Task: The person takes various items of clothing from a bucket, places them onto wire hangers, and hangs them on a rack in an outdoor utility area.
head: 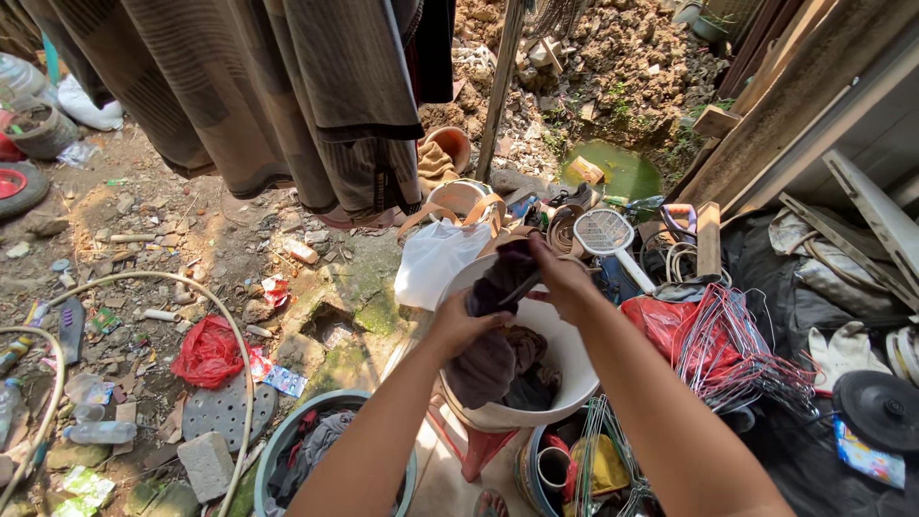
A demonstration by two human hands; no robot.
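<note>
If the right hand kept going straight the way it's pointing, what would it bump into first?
The right hand points up and left, gripping the dark garment over the white bucket. Beyond the garment, it would probably meet the tan straps next to the white plastic bag, though depth is hard to judge.

Cluttered backyard: hanging laundry [287,96], rubble [622,57]

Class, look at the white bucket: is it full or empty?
Partly full: the bucket holds dark clothes low inside, with bare white wall above them.
</note>
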